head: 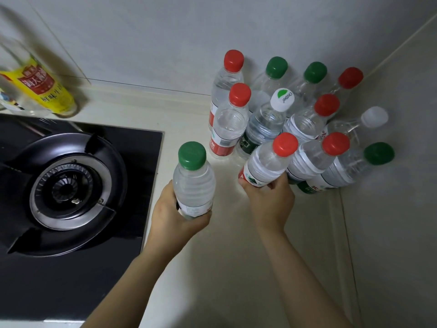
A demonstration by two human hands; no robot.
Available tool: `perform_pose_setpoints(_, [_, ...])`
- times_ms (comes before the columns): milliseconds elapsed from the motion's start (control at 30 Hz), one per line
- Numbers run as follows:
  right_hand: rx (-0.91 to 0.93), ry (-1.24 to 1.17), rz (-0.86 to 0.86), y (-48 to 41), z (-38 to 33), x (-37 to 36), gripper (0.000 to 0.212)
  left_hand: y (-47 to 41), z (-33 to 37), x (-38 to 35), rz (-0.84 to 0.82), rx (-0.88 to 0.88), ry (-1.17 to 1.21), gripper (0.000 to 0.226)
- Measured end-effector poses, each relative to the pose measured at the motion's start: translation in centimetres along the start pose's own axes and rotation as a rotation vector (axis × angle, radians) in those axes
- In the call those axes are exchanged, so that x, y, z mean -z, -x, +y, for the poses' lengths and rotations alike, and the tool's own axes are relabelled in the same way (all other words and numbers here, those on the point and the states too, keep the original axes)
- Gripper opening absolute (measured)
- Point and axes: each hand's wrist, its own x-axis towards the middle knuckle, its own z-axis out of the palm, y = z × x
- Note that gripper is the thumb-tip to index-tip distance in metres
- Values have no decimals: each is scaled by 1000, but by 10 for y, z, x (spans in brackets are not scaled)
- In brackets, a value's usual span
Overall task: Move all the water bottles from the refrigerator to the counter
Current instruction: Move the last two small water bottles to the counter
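The left grip (175,216), a bare hand, is wrapped round the lower body of a green-capped water bottle (194,183), held upright above the pale surface (224,245) just right of the gas hob (71,185). The right grip (269,200) clasps the base of a red-capped water bottle (267,166) at the near edge of the standing bottles (228,129) clustered in the far right corner. Whether its base touches down is hidden.

These bottles look full, so probably weighty for their size. The thin ribbed plastic should dent under a hard squeeze and may be slick if chilled. A hold round the labelled waist seems surest.

A white cap (282,99) reads "Cestbon". The yellow-labelled bottle (45,88) at far left carries Chinese characters on a red panel. The red bottle labels are too small to read.
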Motion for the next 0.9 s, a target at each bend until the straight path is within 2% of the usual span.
perform_pose_setpoints(200, [4, -66, -13, 2, 6, -6, 69, -3, -4, -3, 13, -13, -3, 51])
perform_pose_setpoints(400, [-38, -107, -36, 6, 7, -7, 62, -10, -4, -11, 7, -30, 0, 49])
perform_pose_setpoints(567, [-98, -30, -92, 16, 13, 8, 43, -19, 3, -15, -3, -72, 12, 45])
perform_pose_setpoints(667, [-170, -38, -119, 28, 23, 20, 52, -27, 7, -19, 27, -78, -15, 45])
perform_pose_setpoints(900, [-108, 9, -111, 45, 34, 47, 37, -44, 15, -37, 51, -106, -66, 41])
